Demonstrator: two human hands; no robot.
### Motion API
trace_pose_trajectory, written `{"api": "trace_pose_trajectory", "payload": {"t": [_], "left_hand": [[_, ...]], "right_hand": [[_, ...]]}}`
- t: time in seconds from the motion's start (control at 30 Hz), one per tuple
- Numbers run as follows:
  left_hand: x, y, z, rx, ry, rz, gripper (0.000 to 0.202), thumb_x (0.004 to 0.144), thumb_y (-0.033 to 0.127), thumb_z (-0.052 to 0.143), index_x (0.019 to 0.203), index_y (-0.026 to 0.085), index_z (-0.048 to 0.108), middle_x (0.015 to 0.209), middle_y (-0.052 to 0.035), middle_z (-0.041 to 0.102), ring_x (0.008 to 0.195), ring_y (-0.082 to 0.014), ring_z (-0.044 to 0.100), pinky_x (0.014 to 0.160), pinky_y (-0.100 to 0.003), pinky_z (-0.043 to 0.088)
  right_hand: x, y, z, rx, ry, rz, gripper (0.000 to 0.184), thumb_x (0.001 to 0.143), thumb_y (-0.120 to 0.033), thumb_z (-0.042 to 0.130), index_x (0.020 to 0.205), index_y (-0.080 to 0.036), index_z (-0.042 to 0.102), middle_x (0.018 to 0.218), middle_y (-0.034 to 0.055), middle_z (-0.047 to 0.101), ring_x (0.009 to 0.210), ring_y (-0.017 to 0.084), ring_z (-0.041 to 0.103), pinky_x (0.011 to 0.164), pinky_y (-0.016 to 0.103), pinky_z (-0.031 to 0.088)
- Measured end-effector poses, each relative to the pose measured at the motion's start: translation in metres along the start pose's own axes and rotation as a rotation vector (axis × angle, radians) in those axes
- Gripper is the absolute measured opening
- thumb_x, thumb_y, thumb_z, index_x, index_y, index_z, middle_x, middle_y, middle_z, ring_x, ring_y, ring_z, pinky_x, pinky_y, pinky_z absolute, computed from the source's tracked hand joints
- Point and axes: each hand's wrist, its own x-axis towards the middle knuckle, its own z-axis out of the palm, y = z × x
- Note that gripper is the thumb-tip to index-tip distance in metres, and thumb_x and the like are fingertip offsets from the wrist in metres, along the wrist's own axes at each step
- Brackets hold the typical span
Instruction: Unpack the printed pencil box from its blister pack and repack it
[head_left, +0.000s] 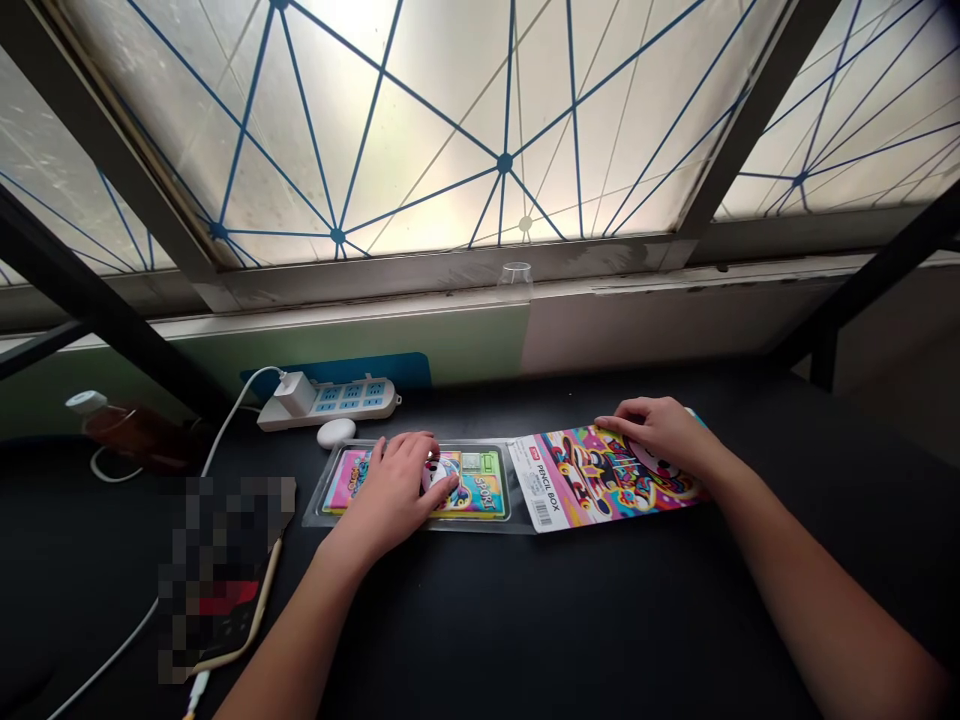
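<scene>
A colourful pencil box (480, 490) lies in a clear plastic tray (319, 500) on the black table. My left hand (397, 485) rests flat on top of the box, fingers spread. To its right lies a bright printed card sleeve (581, 480) labelled PENCIL BOX. My right hand (660, 430) presses down on the sleeve's far right part, fingers curled over its top edge.
A white power strip (337, 400) with a plugged charger (294, 392) lies by the wall, a small white oval object (336, 432) in front of it. A bottle (124, 425) lies at the left. A phone (232, 600) with cable sits at front left. A clear cup (515, 275) stands on the sill.
</scene>
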Motion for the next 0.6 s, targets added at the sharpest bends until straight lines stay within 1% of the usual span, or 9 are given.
{"api": "trace_pose_trajectory", "payload": {"t": [0.07, 0.17, 0.23, 0.3, 0.37, 0.43, 0.5, 0.57, 0.6], "left_hand": [[0.000, 0.003, 0.001, 0.003, 0.026, -0.014, 0.022, 0.096, 0.046, 0.056, 0.106, 0.026, 0.057, 0.133, -0.0092, 0.062, 0.131, -0.0329, 0.052, 0.115, -0.061, 0.028], [0.000, 0.013, 0.007, -0.037, 0.110, -0.036, 0.020, 0.094, 0.038, 0.059, 0.109, 0.025, 0.057, 0.136, -0.0116, 0.060, 0.134, -0.0342, 0.048, 0.115, -0.062, 0.028], [0.000, 0.025, 0.013, -0.133, 0.178, -0.045, 0.021, 0.093, 0.033, 0.059, 0.113, 0.024, 0.057, 0.139, -0.0127, 0.058, 0.136, -0.0333, 0.046, 0.115, -0.059, 0.032], [-0.002, 0.040, 0.020, -0.279, 0.232, -0.051, 0.021, 0.095, 0.030, 0.056, 0.116, 0.024, 0.056, 0.142, -0.0127, 0.055, 0.137, -0.0309, 0.046, 0.113, -0.052, 0.037], [-0.005, 0.054, 0.026, -0.406, 0.251, -0.030, 0.022, 0.097, 0.031, 0.055, 0.119, 0.025, 0.055, 0.145, -0.0120, 0.052, 0.139, -0.0287, 0.045, 0.113, -0.048, 0.039], [-0.006, 0.062, 0.028, -0.475, 0.256, 0.006, 0.024, 0.098, 0.032, 0.055, 0.121, 0.026, 0.056, 0.148, -0.0111, 0.050, 0.141, -0.0280, 0.043, 0.114, -0.048, 0.039], [-0.005, 0.058, 0.023, -0.487, 0.284, 0.007, 0.023, 0.099, 0.033, 0.055, 0.121, 0.026, 0.057, 0.150, -0.0105, 0.049, 0.141, -0.0282, 0.042, 0.113, -0.048, 0.040], [-0.002, 0.042, 0.010, -0.417, 0.336, -0.038, 0.024, 0.098, 0.033, 0.054, 0.121, 0.026, 0.058, 0.152, -0.0108, 0.047, 0.144, -0.0300, 0.040, 0.112, -0.050, 0.040], [-0.002, 0.029, 0.001, -0.327, 0.355, -0.057, 0.026, 0.097, 0.034, 0.056, 0.121, 0.025, 0.060, 0.154, -0.0116, 0.045, 0.146, -0.0322, 0.035, 0.114, -0.053, 0.036]], "right_hand": [[-0.001, -0.007, 0.004, 0.037, 0.005, 0.015, 0.058, 0.079, -0.079, 0.059, 0.067, -0.023, 0.069, 0.063, 0.0025, 0.066, 0.062, 0.019, 0.054, 0.058, 0.030, 0.036], [-0.004, -0.022, 0.015, 0.075, 0.014, 0.033, 0.058, 0.081, -0.077, 0.057, 0.064, -0.023, 0.064, 0.060, 0.0016, 0.063, 0.059, 0.018, 0.052, 0.056, 0.030, 0.035], [-0.007, -0.035, 0.027, 0.091, 0.018, 0.027, 0.058, 0.085, -0.076, 0.054, 0.063, -0.023, 0.061, 0.060, 0.0012, 0.062, 0.059, 0.018, 0.053, 0.056, 0.029, 0.035], [-0.011, -0.049, 0.042, 0.103, 0.005, 0.009, 0.056, 0.088, -0.073, 0.052, 0.062, -0.023, 0.058, 0.059, 0.0006, 0.061, 0.059, 0.018, 0.053, 0.056, 0.029, 0.035], [-0.015, -0.063, 0.057, 0.103, -0.010, -0.016, 0.054, 0.091, -0.069, 0.049, 0.062, -0.024, 0.055, 0.060, 0.0000, 0.060, 0.060, 0.018, 0.053, 0.057, 0.030, 0.034], [-0.018, -0.072, 0.066, 0.100, -0.020, -0.031, 0.053, 0.094, -0.066, 0.045, 0.063, -0.024, 0.052, 0.061, 0.0000, 0.061, 0.061, 0.018, 0.053, 0.058, 0.030, 0.034], [-0.019, -0.075, 0.068, 0.103, -0.034, -0.037, 0.052, 0.095, -0.065, 0.044, 0.065, -0.024, 0.054, 0.064, 0.0005, 0.063, 0.063, 0.019, 0.056, 0.058, 0.030, 0.035], [-0.019, -0.073, 0.061, 0.115, -0.072, -0.050, 0.047, 0.093, -0.064, 0.047, 0.072, -0.024, 0.059, 0.070, 0.0012, 0.067, 0.065, 0.019, 0.060, 0.059, 0.030, 0.039], [-0.019, -0.069, 0.055, 0.121, -0.097, -0.064, 0.043, 0.092, -0.063, 0.051, 0.077, -0.024, 0.063, 0.074, 0.0016, 0.070, 0.068, 0.020, 0.062, 0.060, 0.029, 0.041]]}}
